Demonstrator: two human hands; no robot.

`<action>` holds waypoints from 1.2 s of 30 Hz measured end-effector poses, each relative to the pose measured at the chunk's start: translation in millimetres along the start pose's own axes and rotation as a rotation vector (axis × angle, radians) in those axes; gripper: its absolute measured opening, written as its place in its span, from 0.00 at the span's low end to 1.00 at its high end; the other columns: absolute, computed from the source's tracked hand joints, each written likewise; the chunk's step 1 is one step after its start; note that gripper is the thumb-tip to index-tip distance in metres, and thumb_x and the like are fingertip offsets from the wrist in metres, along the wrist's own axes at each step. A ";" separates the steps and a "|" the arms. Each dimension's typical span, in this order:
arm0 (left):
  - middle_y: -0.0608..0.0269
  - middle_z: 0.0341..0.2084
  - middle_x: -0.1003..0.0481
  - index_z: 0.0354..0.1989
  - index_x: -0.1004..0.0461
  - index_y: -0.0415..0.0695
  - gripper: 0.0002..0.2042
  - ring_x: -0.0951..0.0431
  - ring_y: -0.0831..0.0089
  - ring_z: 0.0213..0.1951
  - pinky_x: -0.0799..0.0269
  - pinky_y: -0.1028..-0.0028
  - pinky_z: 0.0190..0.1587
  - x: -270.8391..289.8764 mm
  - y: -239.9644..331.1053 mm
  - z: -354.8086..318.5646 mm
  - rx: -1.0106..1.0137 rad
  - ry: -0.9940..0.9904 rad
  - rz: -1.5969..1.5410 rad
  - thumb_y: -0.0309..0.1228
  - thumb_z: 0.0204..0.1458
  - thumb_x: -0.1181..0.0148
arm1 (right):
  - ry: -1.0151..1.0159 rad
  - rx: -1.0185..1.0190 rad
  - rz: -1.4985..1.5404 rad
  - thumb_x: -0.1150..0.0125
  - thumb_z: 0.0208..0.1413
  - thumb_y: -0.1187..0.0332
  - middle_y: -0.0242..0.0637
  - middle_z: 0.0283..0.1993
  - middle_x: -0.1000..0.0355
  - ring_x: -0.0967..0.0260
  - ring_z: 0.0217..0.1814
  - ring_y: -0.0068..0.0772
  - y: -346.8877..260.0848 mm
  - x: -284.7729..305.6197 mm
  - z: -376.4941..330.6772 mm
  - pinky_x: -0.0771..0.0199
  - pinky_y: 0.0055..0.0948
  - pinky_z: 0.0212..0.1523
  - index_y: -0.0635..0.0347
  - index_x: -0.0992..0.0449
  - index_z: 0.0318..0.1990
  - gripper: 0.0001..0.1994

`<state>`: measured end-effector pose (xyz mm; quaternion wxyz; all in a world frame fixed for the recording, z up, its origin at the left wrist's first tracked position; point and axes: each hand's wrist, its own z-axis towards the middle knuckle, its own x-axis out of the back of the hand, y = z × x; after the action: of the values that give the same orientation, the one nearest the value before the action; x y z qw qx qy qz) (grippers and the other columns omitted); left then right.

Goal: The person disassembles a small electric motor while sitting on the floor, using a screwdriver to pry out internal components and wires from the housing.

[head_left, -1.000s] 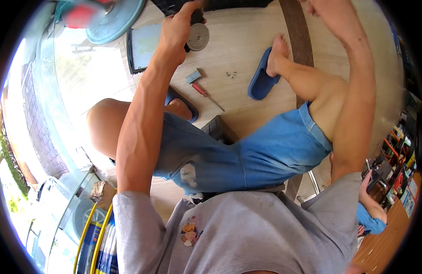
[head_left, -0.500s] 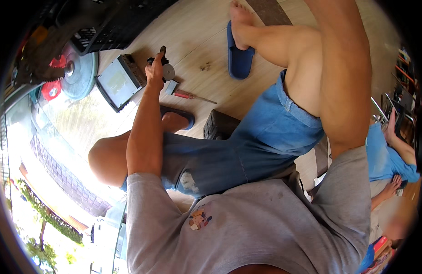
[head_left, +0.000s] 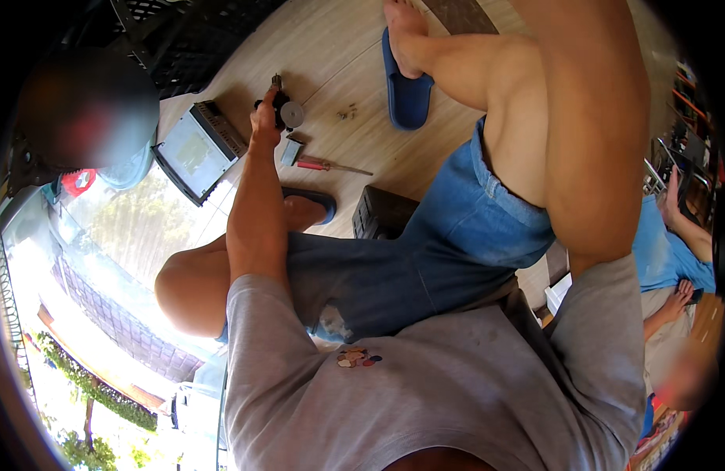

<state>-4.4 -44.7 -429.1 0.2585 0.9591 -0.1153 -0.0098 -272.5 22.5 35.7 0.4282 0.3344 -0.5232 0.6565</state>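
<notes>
Head view: left hand now grips the small black motor with its silver disc, lifted off the pale wooden floor. The right hand has swung out of frame, state unknowable. Red-handled screwdriver lies untouched nearby.

Blue slipper, red-handled screwdriver, pale wood-grain floor.

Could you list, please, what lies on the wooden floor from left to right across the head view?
Flat grey-screened device → left hand on a small black motor part with a round disc → red-handled screwdriver → little cluster of screws → blue slipper.
</notes>
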 end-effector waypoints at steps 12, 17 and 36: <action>0.54 0.39 0.21 0.46 0.20 0.36 0.29 0.19 0.60 0.43 0.21 0.54 0.42 -2.1 -8.3 -7.3 -0.087 0.240 0.167 0.50 0.47 0.24 | 0.016 0.035 0.013 0.42 0.55 0.69 0.59 0.27 0.24 0.21 0.33 0.57 -11.1 -4.5 -15.0 0.20 0.47 0.37 0.69 0.18 0.30 0.11; 0.40 0.44 0.19 0.47 0.20 0.30 0.36 0.19 0.50 0.46 0.27 0.58 0.51 7.3 -16.5 -14.6 -0.344 0.297 0.416 0.57 0.46 0.29 | 0.040 0.050 0.017 0.42 0.55 0.69 0.60 0.28 0.24 0.21 0.34 0.58 -11.0 -5.5 -11.4 0.21 0.48 0.38 0.69 0.19 0.29 0.11; 0.36 0.59 0.31 0.60 0.29 0.41 0.38 0.30 0.40 0.60 0.30 0.53 0.60 46.1 -91.4 -71.6 -0.484 0.151 1.251 0.53 0.45 0.28 | 0.177 0.209 0.014 0.41 0.57 0.69 0.63 0.31 0.24 0.23 0.38 0.64 -18.4 -42.4 16.3 0.23 0.53 0.40 0.70 0.21 0.29 0.11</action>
<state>65.8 56.9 -410.8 0.4305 0.6247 -0.6252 0.1831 -238.4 -0.8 9.2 0.4309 0.3141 -0.4145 0.7375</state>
